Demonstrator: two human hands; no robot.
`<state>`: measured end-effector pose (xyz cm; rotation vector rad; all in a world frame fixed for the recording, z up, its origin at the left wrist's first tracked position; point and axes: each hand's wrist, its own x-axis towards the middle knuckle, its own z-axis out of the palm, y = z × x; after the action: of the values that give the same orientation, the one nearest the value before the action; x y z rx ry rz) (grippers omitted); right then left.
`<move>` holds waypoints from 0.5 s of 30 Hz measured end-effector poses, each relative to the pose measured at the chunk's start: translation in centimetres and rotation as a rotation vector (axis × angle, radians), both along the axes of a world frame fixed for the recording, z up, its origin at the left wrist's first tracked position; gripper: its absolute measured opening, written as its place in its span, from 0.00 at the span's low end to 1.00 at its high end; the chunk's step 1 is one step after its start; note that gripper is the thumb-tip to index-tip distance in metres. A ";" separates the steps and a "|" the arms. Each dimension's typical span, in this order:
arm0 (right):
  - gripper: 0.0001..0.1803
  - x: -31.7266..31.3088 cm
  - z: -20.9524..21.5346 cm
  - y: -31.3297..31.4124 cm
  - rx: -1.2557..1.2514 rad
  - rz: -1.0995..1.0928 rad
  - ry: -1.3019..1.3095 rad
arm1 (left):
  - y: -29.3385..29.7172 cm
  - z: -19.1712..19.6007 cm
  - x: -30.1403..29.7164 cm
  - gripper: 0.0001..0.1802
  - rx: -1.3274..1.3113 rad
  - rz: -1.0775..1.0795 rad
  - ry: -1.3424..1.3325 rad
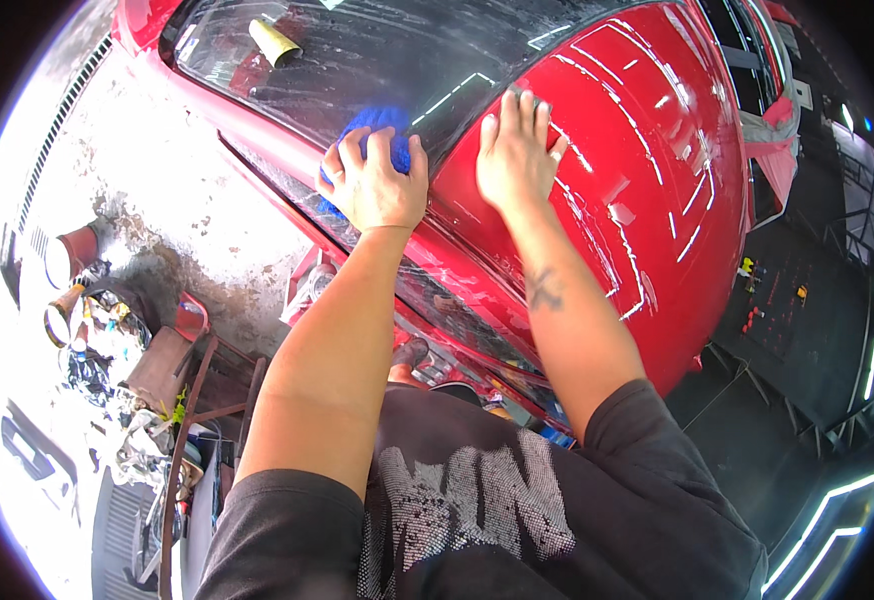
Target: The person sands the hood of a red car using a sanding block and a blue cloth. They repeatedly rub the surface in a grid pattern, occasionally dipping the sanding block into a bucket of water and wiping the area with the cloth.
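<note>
Big glossy red car [637,150] fills the upper half, its roof panel throwing back white streaks of light, and the dark windshield [357,60] beside it is smeared with wet, soapy swirls. Below to the left, stained concrete floor [177,210], with a heap of clutter and buckets [97,340] at the far left edge. A yellowish cardboard roll [275,42] shows at the glass near the top. Now the hands: the right hand [517,155] lies flat on the red paint just past the glass edge, fingers spread, holding nothing. The left hand [377,185] has its grip curled over a fuzzy bright-blue wash mitt [382,125], pressing it against the windshield's edge where glass meets the red pillar.
</note>
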<state>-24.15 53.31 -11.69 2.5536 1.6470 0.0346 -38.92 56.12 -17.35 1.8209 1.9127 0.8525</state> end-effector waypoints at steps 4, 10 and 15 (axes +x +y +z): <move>0.35 -7.8 0.7 -7.2 -0.136 0.143 0.125 | -0.3 -0.3 -0.3 0.18 0.000 0.024 0.003; 0.32 3.6 0.5 1.7 0.019 0.047 -0.042 | -0.1 0.2 0.2 0.19 0.009 -0.003 -0.013; 0.34 -5.4 0.0 -4.5 -0.045 0.099 0.036 | -0.2 0.1 -0.4 0.20 -0.003 0.021 0.052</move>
<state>-29.53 48.84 -11.66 2.4524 1.7652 -0.0408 -39.31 55.89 -17.21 1.8405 1.9674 0.8161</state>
